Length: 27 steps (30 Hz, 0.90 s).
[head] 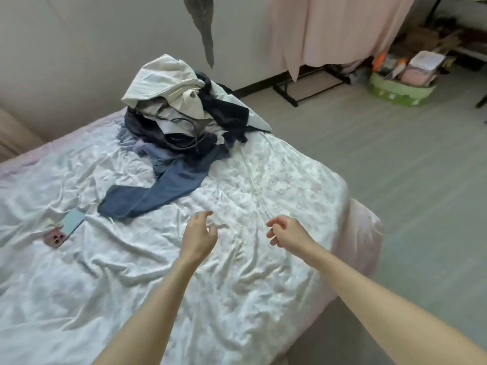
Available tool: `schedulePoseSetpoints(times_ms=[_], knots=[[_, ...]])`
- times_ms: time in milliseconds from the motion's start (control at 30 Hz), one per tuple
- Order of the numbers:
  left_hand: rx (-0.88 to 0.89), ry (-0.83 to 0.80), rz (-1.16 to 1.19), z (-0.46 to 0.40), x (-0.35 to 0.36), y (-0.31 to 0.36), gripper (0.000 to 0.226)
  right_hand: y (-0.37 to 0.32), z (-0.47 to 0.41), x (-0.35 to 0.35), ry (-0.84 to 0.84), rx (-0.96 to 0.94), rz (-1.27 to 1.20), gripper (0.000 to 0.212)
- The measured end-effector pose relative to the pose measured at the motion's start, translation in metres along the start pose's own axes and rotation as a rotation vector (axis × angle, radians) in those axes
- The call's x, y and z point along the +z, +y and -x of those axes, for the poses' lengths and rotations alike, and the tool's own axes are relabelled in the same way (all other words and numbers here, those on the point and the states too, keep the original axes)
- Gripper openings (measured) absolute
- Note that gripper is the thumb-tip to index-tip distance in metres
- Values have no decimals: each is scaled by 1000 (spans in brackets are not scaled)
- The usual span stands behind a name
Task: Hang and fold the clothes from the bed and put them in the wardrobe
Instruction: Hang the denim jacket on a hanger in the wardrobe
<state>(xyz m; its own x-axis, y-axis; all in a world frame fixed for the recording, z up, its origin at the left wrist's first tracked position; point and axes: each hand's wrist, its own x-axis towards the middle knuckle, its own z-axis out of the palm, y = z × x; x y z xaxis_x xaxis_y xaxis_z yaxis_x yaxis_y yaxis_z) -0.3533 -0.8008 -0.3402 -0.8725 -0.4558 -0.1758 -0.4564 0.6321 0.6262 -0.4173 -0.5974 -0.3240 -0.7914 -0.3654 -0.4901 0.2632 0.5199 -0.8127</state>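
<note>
1. A bed covered with a wrinkled white sheet with a faint floral print (pixel 276 180) is seen from above, its far corner near a pale wall.
2. A heap of mixed clothes (pixel 184 114) is piled at the far end of the bed, close to the wall; a crumpled off-white garment (pixel 163 83) lies on top, with dark navy and grey pieces beneath it.
3. A pair of blue trousers (pixel 158 191) is stretched out of the heap toward the near side, lying flat on the sheet.
4. The left hand (pixel 199 233) is held over the sheet, just short of the trousers; its fingers are loosely curled and nothing is held.
5. The right hand (pixel 286 231) is held beside it, apart from the clothes, fingers likewise loosely curled around nothing.
6. A pink phone (pixel 55 237) and a light blue flat case (pixel 72 221) are seen lying on the sheet at the left, touching each other.
7. A pink curtain (pixel 329 30) is hung over a black rack at the far wall, and a green round basket (pixel 400 92) filled with items is set on the grey floor.
</note>
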Motion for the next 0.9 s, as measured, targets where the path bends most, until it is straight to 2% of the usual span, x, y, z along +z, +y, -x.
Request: schedulePoseSetpoints(times_ms=[100,200,267,500,567,600,667,733,833,900], knots=[[-175,-67,-26,-83,-15,-54,46,-34,-77,36,-29,54,7,26],[-261,-100,-90,-174,-19,-106,57,-52,-162,66,-22,100,-3,28],[-258,-104,-177,-209,-19,-122,60,-58,-188,74,10,113,-27,28],[-211,-259,-443,-336,59,-193,69,-20,-303,116,-22,222,-5,29],[-161,-239,-546,-357,75,-209,62,-7,-323,121,-18,261,5,29],[-118,-165,-559,-364,77,-213,52,-1,-330,121,-13,271,15,29],[-80,36,-449,-373,73,-213,36,4,-341,121,13,304,0,30],[-85,158,-313,-374,63,-208,28,1,-350,122,48,324,-74,26],[2,86,-131,-350,59,-193,25,-19,-364,127,89,390,-375,19],[74,-14,68,-315,62,-176,32,-39,-369,135,13,421,-491,33]])
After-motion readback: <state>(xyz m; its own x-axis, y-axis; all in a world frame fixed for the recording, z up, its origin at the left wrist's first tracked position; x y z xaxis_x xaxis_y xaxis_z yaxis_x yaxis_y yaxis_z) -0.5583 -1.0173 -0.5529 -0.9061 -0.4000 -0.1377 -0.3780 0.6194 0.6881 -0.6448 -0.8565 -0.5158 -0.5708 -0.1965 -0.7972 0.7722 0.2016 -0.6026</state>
